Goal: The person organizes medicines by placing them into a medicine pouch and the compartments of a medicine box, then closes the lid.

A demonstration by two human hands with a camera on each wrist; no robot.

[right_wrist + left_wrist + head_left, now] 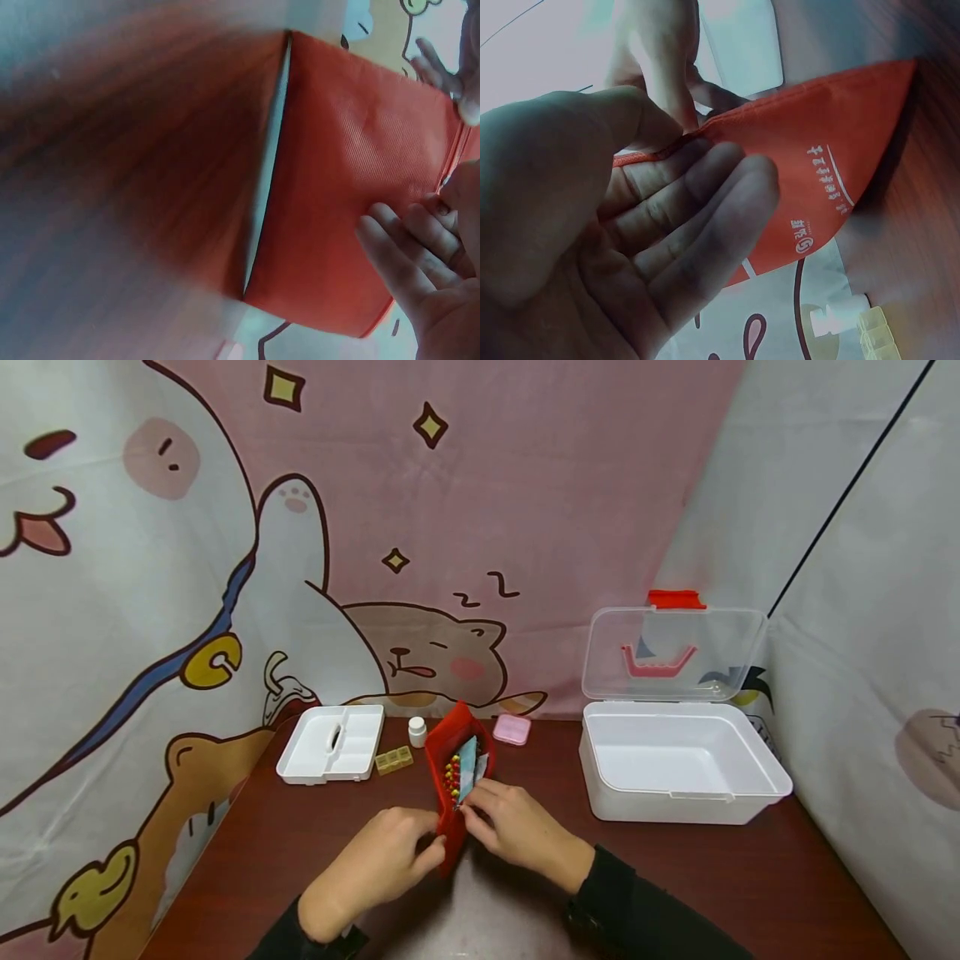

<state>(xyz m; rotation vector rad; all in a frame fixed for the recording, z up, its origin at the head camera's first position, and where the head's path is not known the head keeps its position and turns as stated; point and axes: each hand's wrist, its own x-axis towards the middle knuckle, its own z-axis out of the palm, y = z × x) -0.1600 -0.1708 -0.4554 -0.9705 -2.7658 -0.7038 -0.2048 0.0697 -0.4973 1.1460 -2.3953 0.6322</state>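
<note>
A red zippered pouch (452, 852) stands upright on the table between both hands, its mouth spread apart at the top. Inside it show red-and-yellow capsules (452, 774) and a light blue packet (467, 764). My left hand (384, 858) pinches the pouch's near left rim between thumb and fingers; white printing (826, 180) marks that side in the left wrist view. With thumb and index finger, my right hand (523, 828) pinches the zippered edge on the opposite side. In the right wrist view its other fingers (401, 255) lie against the pouch's plain red face.
Behind the pouch stand a small white bottle (417, 732), a yellow sectioned pill box (393, 760) and a pink case (512, 729). A white flat case (332, 745) lies at left. At right, a white box (675, 806) has its clear lid (675, 635) raised.
</note>
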